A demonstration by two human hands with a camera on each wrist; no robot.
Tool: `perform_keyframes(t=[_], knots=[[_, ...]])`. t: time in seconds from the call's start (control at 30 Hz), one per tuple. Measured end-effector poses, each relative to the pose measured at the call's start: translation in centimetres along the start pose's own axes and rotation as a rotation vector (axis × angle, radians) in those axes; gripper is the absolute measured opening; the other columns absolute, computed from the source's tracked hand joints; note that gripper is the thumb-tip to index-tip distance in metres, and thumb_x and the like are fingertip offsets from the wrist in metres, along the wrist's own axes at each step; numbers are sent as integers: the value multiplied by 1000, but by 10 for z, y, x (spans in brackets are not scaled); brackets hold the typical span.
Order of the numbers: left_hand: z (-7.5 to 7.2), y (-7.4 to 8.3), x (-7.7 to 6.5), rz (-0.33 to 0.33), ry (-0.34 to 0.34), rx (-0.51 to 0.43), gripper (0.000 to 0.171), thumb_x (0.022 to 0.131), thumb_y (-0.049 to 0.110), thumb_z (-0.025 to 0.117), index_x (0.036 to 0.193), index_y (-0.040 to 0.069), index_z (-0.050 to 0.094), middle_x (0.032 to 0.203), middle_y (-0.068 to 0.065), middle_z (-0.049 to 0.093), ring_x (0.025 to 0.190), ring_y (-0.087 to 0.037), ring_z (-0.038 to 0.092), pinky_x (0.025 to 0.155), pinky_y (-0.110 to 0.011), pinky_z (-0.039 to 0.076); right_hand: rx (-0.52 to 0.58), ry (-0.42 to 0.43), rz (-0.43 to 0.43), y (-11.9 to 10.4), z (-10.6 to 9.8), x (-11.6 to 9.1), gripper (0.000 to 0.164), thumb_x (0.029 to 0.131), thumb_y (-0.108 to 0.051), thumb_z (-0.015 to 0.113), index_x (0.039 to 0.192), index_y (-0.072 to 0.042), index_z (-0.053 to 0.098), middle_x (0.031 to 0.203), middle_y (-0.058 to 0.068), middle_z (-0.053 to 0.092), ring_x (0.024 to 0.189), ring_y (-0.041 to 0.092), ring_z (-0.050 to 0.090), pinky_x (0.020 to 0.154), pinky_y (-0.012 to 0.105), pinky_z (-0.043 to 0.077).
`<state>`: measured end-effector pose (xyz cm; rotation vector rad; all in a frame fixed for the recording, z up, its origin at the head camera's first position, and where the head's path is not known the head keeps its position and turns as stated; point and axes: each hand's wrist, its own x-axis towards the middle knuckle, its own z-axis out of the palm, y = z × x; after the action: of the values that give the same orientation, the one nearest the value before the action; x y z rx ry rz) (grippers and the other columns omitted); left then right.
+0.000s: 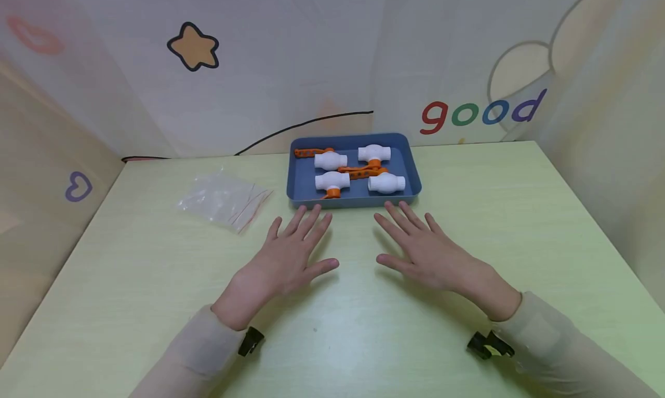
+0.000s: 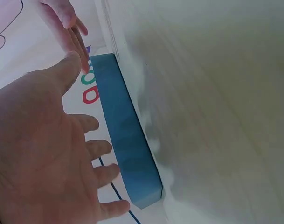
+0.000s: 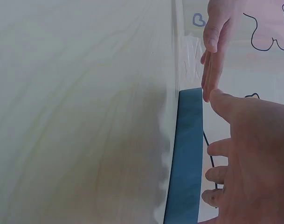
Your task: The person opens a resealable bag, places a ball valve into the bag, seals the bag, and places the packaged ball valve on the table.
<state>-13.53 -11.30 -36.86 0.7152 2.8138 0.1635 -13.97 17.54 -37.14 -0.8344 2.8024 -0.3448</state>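
Both hands hover palm down over the table with fingers spread, holding nothing. The left hand [image 1: 288, 256] has its fingertips just short of the front wall of a blue tray [image 1: 358, 203], toward its left end. My right hand [image 1: 428, 250] mirrors it near the tray's right end. Inside the tray lie several white ball valves [image 1: 332, 181] with orange handles [image 1: 309, 152], turned in different directions. From the left wrist view, the palm [image 2: 44, 154] faces the tray's side wall [image 2: 128, 135]; the right wrist view shows the other palm [image 3: 258, 158] likewise.
A clear zip bag [image 1: 223, 199] lies flat on the table, left of the tray. Behind the tray hangs a printed curtain [image 1: 280, 69], which also closes off both sides. The pale green tabletop [image 1: 519, 224] extends around the hands.
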Motion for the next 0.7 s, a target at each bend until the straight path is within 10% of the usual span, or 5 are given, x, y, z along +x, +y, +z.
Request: perform_keyframes(t=[0.7], knots=[[-6, -3, 4, 84, 18, -8, 69, 103, 53, 56, 160, 19, 38, 165, -15, 29, 151, -33, 24, 115, -62, 22, 24, 144, -6, 1, -5, 7, 50, 99, -32, 70, 138, -2, 62, 145, 22, 54, 132, 40, 53, 105, 57, 45]])
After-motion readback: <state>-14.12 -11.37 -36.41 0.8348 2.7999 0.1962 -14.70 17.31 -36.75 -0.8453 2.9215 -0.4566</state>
